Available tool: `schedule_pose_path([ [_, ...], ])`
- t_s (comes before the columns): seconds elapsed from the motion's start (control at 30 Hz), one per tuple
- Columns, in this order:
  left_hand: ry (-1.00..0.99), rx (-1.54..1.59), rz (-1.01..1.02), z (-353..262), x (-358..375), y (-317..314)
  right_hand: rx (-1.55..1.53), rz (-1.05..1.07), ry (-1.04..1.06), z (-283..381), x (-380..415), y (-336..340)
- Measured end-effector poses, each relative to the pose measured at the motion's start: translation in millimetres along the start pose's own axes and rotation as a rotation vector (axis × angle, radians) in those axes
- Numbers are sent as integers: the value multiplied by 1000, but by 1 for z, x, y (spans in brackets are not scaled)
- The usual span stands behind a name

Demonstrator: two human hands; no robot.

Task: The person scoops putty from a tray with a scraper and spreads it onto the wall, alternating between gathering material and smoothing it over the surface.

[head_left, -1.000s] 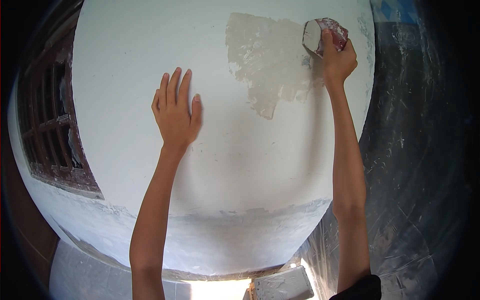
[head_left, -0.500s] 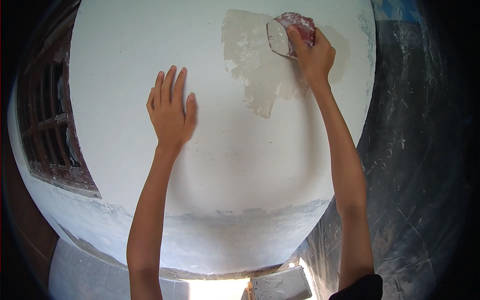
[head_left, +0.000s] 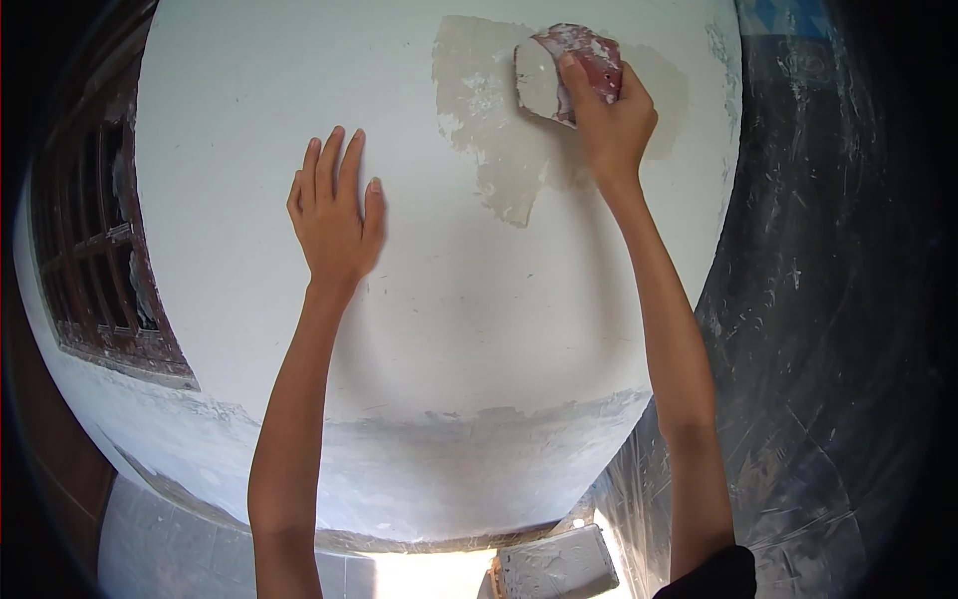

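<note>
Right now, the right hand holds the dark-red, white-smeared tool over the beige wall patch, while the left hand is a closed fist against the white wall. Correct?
No: the head view shows the left hand open, its fingers extended, against the white wall. The rest stands.

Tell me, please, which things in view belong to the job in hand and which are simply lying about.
Part of the job:
dark-red tool, held in the right grip
white wall
beige-grey patch on it, partly behind the tool
smeared rectangular object at the bottom, probably

Apparently just surroundings:
brown-framed window
dark sheeting at the right
</note>
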State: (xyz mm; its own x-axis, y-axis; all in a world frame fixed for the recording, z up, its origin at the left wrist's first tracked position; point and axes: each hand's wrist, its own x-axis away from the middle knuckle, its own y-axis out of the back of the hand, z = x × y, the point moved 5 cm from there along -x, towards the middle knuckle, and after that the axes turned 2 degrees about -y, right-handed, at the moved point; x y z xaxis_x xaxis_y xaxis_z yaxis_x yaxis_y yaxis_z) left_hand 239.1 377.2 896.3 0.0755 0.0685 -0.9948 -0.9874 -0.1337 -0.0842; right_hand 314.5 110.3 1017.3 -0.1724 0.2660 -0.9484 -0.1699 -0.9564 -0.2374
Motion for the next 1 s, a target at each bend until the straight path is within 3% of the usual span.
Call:
schedule_pose_path([
  [0.13, -16, -19, 19, 0, -1, 0, 202, 203, 138, 2, 14, -44],
  [0.27, -24, -34, 21, 1, -1, 0, 338, 209, 100, -18, -4, -28],
  [0.33, -26, -34, 18, 1, 0, 0, 340, 49, 162, -26, -19, -3],
  [0.5, -20, -27, 22, 0, 0, 1, 454, -120, 109, -51, -48, 48],
  [0.67, -18, -27, 15, -1, -1, 0, 366, -324, 35, -46, -38, 57],
  [0.73, -18, -31, 13, -1, -1, 0, 12, -202, 29, -26, -23, 34],
  [0.87, -18, -15, 24, 0, -1, 0, 99, 219, 94, 1, 13, -31],
  [1.0, -16, -12, 28, 0, -1, 1, 301, 327, 87, -1, 12, -43],
])
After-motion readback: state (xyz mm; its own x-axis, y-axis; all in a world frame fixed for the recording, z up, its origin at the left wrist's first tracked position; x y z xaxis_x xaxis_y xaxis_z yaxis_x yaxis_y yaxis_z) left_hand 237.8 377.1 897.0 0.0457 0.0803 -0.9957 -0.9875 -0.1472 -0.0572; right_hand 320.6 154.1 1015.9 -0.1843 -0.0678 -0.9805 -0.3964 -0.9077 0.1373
